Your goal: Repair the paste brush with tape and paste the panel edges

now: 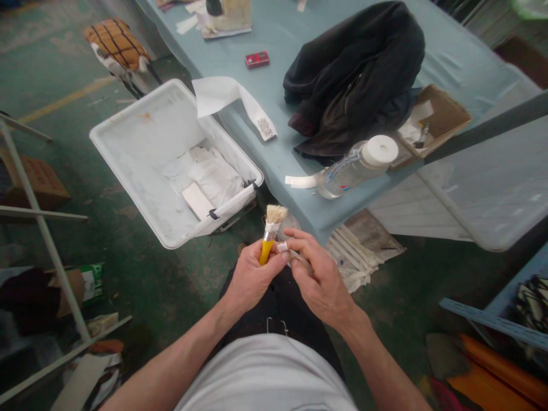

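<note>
Blue-clothed table (pixel 274 34) bears a bunched dark jacket (pixel 355 74) and, near its front edge, a white-capped bottle (pixel 353 168), with a white bin (pixel 128 154) just beside it. Close to the person's waist, the left hand (pixel 252 273) is closed around the yellow handle of a brush (pixel 269 235), bristles up. Beside it, the right hand (pixel 319 274) curls its fingers near a small white piece (pixel 282 246); whether it grips that, I cannot tell
</note>
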{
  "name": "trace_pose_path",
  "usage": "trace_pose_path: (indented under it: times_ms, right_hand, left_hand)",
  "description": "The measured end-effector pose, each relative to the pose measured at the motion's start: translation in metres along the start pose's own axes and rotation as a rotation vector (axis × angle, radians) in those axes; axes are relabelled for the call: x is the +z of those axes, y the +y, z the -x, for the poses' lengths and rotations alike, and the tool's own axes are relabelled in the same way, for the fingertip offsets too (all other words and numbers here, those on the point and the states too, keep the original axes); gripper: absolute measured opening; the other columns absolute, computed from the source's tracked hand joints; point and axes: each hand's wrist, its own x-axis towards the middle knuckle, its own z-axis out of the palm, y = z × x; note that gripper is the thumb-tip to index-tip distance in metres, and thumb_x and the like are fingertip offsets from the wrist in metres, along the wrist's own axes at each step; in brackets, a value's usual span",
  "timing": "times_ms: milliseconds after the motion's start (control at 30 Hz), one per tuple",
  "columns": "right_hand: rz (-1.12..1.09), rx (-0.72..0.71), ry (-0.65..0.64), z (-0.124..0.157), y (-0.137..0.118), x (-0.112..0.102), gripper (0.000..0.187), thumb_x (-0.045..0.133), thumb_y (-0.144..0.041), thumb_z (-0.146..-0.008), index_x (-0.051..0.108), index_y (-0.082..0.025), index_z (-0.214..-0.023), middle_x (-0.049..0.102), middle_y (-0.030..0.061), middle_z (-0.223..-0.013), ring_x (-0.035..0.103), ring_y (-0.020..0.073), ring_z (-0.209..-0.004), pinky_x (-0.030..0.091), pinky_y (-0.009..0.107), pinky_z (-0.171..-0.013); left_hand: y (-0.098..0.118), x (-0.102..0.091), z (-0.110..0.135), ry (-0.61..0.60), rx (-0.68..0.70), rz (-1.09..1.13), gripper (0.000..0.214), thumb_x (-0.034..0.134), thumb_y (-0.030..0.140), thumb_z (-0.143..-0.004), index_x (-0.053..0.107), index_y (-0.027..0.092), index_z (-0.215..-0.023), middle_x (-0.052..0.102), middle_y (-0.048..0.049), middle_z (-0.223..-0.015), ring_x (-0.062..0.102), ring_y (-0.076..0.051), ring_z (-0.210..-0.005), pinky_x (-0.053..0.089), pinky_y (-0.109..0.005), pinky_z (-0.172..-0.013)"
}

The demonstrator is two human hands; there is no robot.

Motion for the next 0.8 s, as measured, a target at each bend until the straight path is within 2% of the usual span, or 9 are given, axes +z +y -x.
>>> trace_pose_path:
  times_ms: [100, 233, 300, 367, 533, 667, 800]
  right_hand:
    - [0.082, -0.029, 0.011, 0.002, 0.002, 0.004, 0.030, 0.048, -0.010, -0.096, 0.061, -0.021, -0.120, 0.065, 0.0158, -0.139, 0.063, 0.0238, -0.133, 0.053, 0.043, -0.112]
    - [0.133, 0.036, -0.093, 0.005, -0.001, 0.001, 0.033, 0.048, -0.016, -0.098, 0.054, -0.019, -0.130, 0.070, 0.0149, -0.131, 0.071, 0.0278, -0.119, 0.060, 0.045, -0.100]
    - [0.178, 0.066, -0.140, 0.005, -0.005, -0.002, 0.033, 0.047, -0.019, -0.099, 0.052, -0.018, -0.131, 0.073, 0.0136, -0.123, 0.075, 0.0297, -0.106, 0.063, 0.047, -0.091]
    - [0.210, 0.072, -0.173, 0.005, -0.010, -0.004, 0.033, 0.047, -0.020, -0.099, 0.051, -0.018, -0.132, 0.074, 0.0134, -0.122, 0.076, 0.0308, -0.103, 0.063, 0.047, -0.089]
    - [0.243, 0.046, -0.215, 0.005, -0.013, 0.000, 0.042, 0.042, -0.017, -0.101, 0.046, -0.017, -0.143, 0.066, 0.0178, -0.142, 0.072, 0.0316, -0.120, 0.061, 0.048, -0.099]
    - [0.262, 0.005, -0.172, 0.006, -0.006, 0.007, 0.047, 0.040, -0.018, -0.103, 0.043, -0.014, -0.149, 0.059, 0.0207, -0.150, 0.063, 0.0317, -0.135, 0.058, 0.049, -0.106]
    - [0.268, 0.047, -0.109, 0.005, 0.002, 0.009, 0.054, 0.042, -0.021, -0.102, 0.037, -0.011, -0.155, 0.053, 0.0234, -0.155, 0.056, 0.0329, -0.143, 0.056, 0.052, -0.110]
  left_hand:
    - [-0.001, 0.000, 0.003, -0.021, -0.019, -0.001, 0.036, 0.083, 0.044, -0.080, 0.061, 0.015, -0.080, 0.051, 0.0047, -0.070, 0.042, -0.009, -0.064, 0.036, -0.021, -0.059]
    - [0.003, 0.001, 0.005, -0.073, -0.021, 0.054, 0.041, 0.085, 0.048, -0.079, 0.059, 0.016, -0.077, 0.051, 0.0053, -0.068, 0.040, -0.008, -0.061, 0.036, -0.021, -0.058]
    - [0.005, -0.001, 0.005, -0.093, -0.034, 0.062, 0.044, 0.087, 0.051, -0.077, 0.058, 0.017, -0.075, 0.048, 0.0068, -0.064, 0.038, -0.007, -0.058, 0.036, -0.021, -0.057]
    - [0.006, -0.004, 0.005, -0.117, -0.061, 0.048, 0.047, 0.087, 0.054, -0.076, 0.058, 0.017, -0.073, 0.045, 0.0080, -0.060, 0.035, -0.007, -0.055, 0.034, -0.021, -0.055]
    - [0.006, -0.010, 0.002, -0.122, -0.127, 0.039, 0.050, 0.088, 0.058, -0.074, 0.058, 0.018, -0.075, 0.038, 0.0098, -0.055, 0.032, -0.007, -0.052, 0.029, -0.021, -0.050]
    - [0.004, -0.010, 0.001, -0.098, -0.142, 0.045, 0.050, 0.089, 0.059, -0.072, 0.059, 0.019, -0.078, 0.039, 0.0100, -0.056, 0.032, -0.007, -0.052, 0.028, -0.021, -0.050]
    - [0.002, -0.009, 0.000, -0.097, -0.128, 0.053, 0.050, 0.088, 0.058, -0.073, 0.060, 0.018, -0.078, 0.042, 0.0090, -0.058, 0.035, -0.007, -0.053, 0.031, -0.021, -0.051]
